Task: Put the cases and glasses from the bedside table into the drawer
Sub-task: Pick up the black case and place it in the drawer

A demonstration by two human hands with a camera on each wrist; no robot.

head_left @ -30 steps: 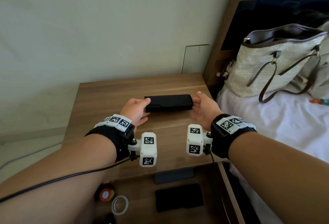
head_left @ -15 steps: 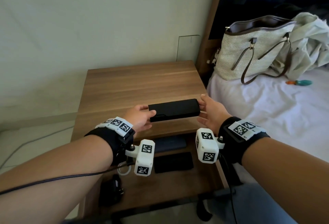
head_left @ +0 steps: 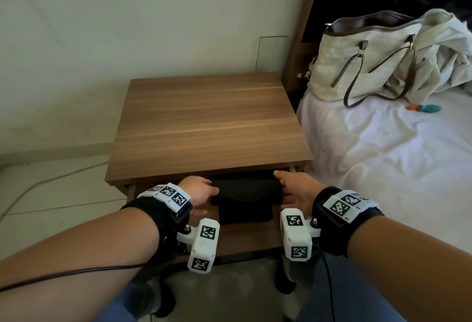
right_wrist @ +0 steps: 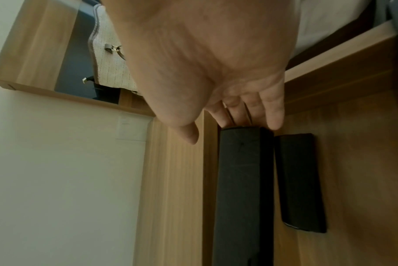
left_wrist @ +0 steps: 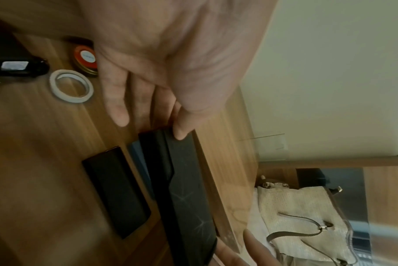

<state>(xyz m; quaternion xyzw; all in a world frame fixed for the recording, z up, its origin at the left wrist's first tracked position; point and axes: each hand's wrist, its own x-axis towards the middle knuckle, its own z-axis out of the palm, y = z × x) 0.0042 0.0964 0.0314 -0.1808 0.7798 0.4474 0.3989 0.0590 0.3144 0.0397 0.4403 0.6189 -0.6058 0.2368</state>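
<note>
A long black case (head_left: 246, 191) hangs level in the open drawer (head_left: 245, 238), just under the front edge of the bedside table top (head_left: 204, 122). My left hand (head_left: 209, 194) pinches its left end, with the thumb (left_wrist: 182, 131) on top and the fingers below. My right hand (head_left: 281, 186) presses straight fingers (right_wrist: 246, 118) against the right end, thumb clear of it. Under the held case (left_wrist: 184, 189) lies a blue case (left_wrist: 137, 158). A flat black case (left_wrist: 116, 189) lies in front, also visible in the right wrist view (right_wrist: 300, 180). No glasses are in view.
In the drawer's left part lie a white tape roll (left_wrist: 71, 86), a round tin with an orange lid (left_wrist: 85, 59) and a black charger (left_wrist: 11, 66). To the right is a bed with a woven handbag (head_left: 357, 58), a pale cloth (head_left: 439, 48) and a small orange-and-teal object (head_left: 424, 108).
Both hands have carried the long black case off the table top, toward me and down into the open drawer. The table top now shows bare.
</note>
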